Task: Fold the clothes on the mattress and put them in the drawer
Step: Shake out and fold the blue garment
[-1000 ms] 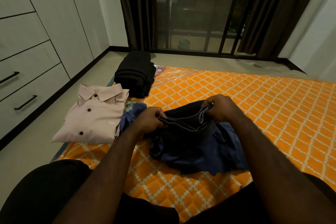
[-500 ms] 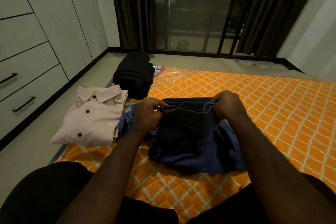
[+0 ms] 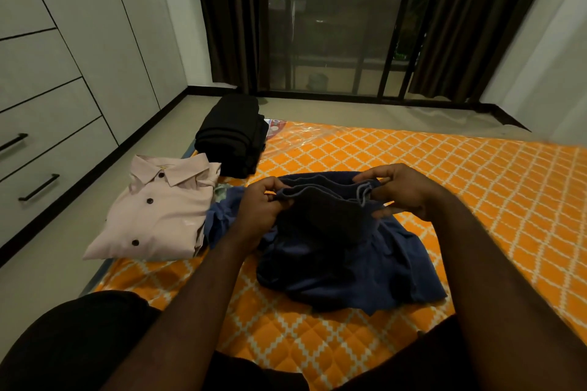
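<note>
A dark blue garment (image 3: 343, 257) lies crumpled in front of me on the orange quilted mattress (image 3: 476, 187). My left hand (image 3: 259, 209) pinches its upper hem at the left. At the right end of the same hem my right hand (image 3: 403, 192) pinches the light-edged corner, and the hem is stretched between both hands a little above the mattress. A folded pale pink shirt (image 3: 158, 213) with dark buttons lies to the left at the mattress edge. Behind it sits a folded black pile (image 3: 232, 140). The drawers (image 3: 35, 149) with black handles are in the wardrobe at the far left, closed.
Bare grey floor runs between the mattress and the wardrobe. A dark glass sliding door (image 3: 333, 25) with brown curtains stands at the back. A bit of clear plastic wrap (image 3: 305, 133) covers the mattress's far corner. My black-clad knees fill the bottom of the view.
Both hands have lifted the blue garment's hem away from me and pulled it apart, stretching it wider. The right hand's fingers have loosened into a pinch. The folded clothes have not moved.
</note>
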Demonstrator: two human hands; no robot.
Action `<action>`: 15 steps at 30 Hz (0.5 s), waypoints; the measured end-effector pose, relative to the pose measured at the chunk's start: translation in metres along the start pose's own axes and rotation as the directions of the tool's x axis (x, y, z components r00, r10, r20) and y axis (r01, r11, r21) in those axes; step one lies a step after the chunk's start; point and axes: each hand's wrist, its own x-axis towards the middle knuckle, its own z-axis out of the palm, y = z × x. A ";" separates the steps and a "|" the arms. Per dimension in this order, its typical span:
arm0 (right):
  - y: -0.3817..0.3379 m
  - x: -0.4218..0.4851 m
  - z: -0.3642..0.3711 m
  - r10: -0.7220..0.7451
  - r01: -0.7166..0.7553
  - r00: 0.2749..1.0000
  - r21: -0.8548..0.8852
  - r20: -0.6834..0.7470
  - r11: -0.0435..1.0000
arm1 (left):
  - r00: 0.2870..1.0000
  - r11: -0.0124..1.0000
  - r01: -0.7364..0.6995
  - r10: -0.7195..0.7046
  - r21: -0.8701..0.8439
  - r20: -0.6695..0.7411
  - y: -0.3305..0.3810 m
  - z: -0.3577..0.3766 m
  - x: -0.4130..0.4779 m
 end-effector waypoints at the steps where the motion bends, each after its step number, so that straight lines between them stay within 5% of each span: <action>1: 0.001 0.001 -0.001 -0.010 0.011 1.000 0.027 -0.018 1.000 | 0.999 0.998 0.032 -0.031 -0.051 0.021 0.001 0.000 -0.001; 10: 0.002 0.002 0.002 -0.094 0.106 0.981 0.064 -0.170 0.992 | 0.960 0.983 0.178 -0.161 -0.052 0.231 -0.009 0.002 -0.005; 15: 0.005 0.009 0.003 -0.067 0.031 0.954 -0.125 -0.291 0.992 | 0.985 0.996 0.081 -0.076 -0.028 0.158 -0.011 0.003 -0.003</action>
